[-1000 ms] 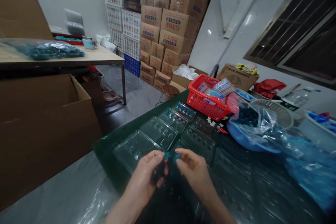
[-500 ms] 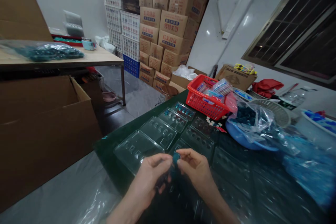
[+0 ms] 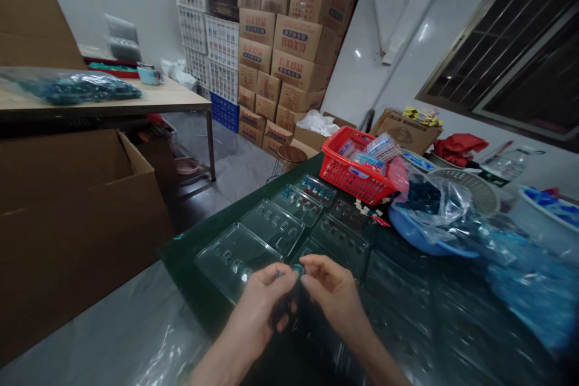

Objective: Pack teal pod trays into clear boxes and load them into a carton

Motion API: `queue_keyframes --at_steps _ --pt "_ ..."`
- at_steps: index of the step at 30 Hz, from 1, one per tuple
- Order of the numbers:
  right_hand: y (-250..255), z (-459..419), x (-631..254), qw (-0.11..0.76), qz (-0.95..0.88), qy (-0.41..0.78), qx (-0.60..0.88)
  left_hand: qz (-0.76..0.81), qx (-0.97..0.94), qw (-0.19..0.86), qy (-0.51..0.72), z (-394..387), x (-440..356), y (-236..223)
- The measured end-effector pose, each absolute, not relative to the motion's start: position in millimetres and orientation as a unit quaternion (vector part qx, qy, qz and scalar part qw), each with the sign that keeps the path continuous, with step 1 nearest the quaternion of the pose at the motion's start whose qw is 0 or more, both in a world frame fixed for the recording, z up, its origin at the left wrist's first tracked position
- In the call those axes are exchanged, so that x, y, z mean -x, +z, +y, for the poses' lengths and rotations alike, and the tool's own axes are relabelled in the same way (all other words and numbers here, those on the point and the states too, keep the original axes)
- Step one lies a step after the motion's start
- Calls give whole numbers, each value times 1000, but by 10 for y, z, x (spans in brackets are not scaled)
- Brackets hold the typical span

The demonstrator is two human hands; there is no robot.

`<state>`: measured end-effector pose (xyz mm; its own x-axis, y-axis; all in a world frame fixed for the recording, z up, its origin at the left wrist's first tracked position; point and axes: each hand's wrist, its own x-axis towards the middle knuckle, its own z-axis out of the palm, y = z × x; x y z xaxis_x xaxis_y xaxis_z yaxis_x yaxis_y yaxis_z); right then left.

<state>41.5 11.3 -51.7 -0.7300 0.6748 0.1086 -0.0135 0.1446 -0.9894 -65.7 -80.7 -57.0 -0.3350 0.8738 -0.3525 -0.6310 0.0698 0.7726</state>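
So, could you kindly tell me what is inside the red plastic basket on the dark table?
The red plastic basket holds clear plastic packets of small blue items, with one packet rising above the rim. Whatever lies beneath them is hidden by the packets and the basket's wall.

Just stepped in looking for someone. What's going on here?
A person's left hand and right hand pinch a small teal piece just above clear plastic blister trays on a dark green table. Farther along the table sit a red basket of packets and a blue basin under a plastic bag.
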Motion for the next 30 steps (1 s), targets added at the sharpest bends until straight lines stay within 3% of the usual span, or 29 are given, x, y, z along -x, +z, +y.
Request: queue_keyframes --at_steps 16,30 --pt "-557 150 -428 261 -739 571 245 426 -116 600 667 -833 640 -663" --pt "-273 204 -461 229 -852 449 144 274 -103 719 630 -928 811 -702"
